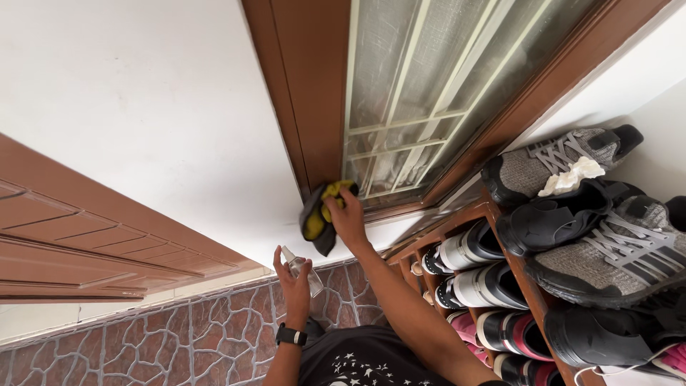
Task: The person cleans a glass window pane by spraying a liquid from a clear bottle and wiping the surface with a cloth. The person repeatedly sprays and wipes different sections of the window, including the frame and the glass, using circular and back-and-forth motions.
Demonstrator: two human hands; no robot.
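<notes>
Head view: shoes (pixel 586 214) on rack (pixel 529 286).

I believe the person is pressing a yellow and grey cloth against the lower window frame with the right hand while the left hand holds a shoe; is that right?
Not quite. In the head view the left hand holds a small clear spray bottle, not a shoe. The right hand does press the yellow and grey cloth against the lower window frame. The shoes sit on the rack.

I see no signs, screens or labels here. The one package of any kind is the small clear spray bottle (pixel 300 268) in my left hand (pixel 294 282), at about six o'clock: slim, see-through, with a pale cap, and no label on it that I can make out.
</notes>
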